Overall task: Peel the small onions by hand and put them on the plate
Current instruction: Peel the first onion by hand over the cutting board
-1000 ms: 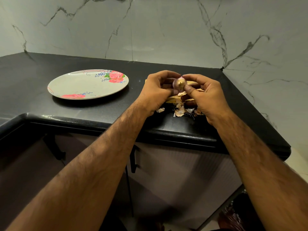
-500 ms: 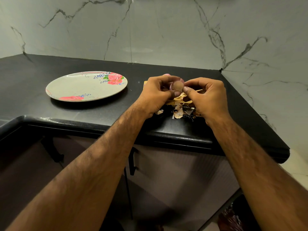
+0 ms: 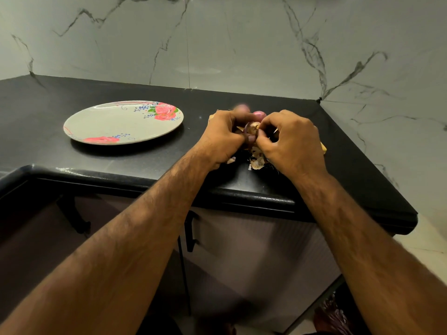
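A small onion [image 3: 251, 131] is being held well to the right of the plate [image 3: 113, 125], just above the surface [image 3: 150, 163]. It is being gripped by the curled fingers of the left hand [image 3: 221, 137], its dry tip apparently pointing towards the right hand [image 3: 294, 141], whose fingers are pinching the skin there. The plate is lying on the left hand's side, so that hand is judged nearer for placing.

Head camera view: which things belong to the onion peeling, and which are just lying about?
Job: small purple onion, gripped by left hand and right hand; pink onions behind them; round floral plate; dry papery peelings on black counter.
Lying about: yellowish sheet under the hands; black cabinet handle below.
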